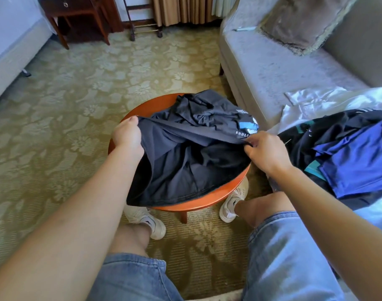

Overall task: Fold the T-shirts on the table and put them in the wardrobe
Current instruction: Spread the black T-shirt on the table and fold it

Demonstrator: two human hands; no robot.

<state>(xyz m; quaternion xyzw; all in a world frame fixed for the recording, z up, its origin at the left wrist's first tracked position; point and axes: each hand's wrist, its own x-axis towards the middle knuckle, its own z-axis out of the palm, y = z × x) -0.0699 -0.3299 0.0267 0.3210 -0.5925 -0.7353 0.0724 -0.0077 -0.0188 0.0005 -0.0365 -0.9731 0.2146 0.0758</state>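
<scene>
— Where was the shirt?

— The dark T-shirt (185,166) lay crumpled on the round wooden table (207,203). It covered most of the top, and its hem hung over the table's near edge. A blue print with white lettering (247,128) showed toward the table's right side.

— And the hands?

— The left hand (127,135) was at the table's left edge, its grip closed on the shirt's fabric. The right hand (266,151) was at the table's right edge, its grip pinching the same stretch of cloth between thumb and fingers. That edge ran taut between them, raised above the table.

— What else was around?

— A grey sofa (272,68) stood to the right of the table. It carried a heap of clothes (315,140) with a blue garment (357,161) on top. White shoes (152,224) rested on the carpet below the table's near edge.
</scene>
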